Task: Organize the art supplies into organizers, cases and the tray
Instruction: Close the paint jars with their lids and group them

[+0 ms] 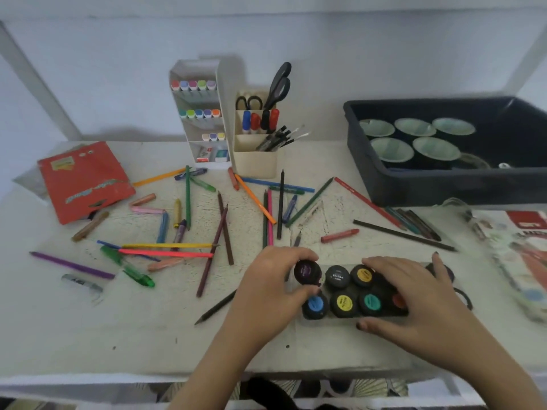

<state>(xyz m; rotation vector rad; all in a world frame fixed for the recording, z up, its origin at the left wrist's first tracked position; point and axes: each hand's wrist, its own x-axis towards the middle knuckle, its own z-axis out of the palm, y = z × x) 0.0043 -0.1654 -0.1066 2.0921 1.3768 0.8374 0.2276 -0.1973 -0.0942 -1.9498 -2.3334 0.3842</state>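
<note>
Art supplies: pencils (187,196) & crayons (340,235) lie loose across mid frame, unsorted. Dark tray (444,184) upper right holds cups. Paint case (325,321) sits lower centre. Right hand (414,291) rests on it, fingers spread, prob. to steady it. Left hand (272,285) grips purple pot (307,272) at case's upper-left slot, prob. seating it

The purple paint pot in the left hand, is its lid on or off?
On. The purple paint pot shows a black cap with a purple label on top, gripped by the left hand.
</note>
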